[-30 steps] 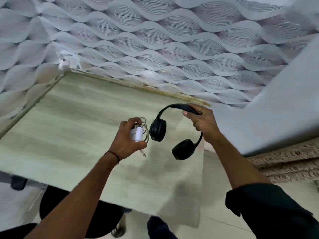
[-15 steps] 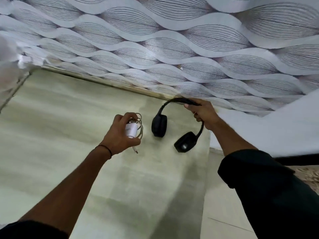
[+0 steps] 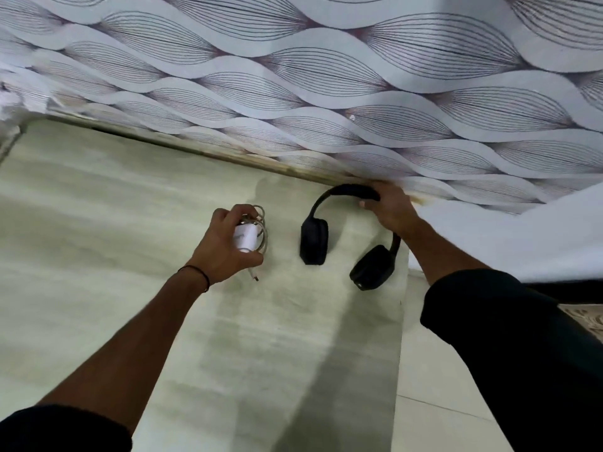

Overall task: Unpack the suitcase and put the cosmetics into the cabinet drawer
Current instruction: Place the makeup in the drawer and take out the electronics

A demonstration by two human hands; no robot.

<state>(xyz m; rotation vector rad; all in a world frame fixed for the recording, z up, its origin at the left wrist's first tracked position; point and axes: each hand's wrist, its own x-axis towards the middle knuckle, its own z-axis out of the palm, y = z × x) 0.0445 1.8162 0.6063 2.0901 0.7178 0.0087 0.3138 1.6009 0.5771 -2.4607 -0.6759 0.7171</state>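
My left hand [image 3: 225,246] is curled round a white charger [image 3: 246,238] and its coiled cable [image 3: 263,220], the plug end dangling below my fist. Just to its right, my right hand [image 3: 388,207] grips the band of the black headphones [image 3: 315,238], close to the far patterned wall [image 3: 293,76]. Both hang over the pale tabletop [image 3: 98,223]; I cannot tell whether the ear cups touch it. A white sheet [image 3: 522,236] crowds the right edge, with floor tiles [image 3: 440,402] nearer me.
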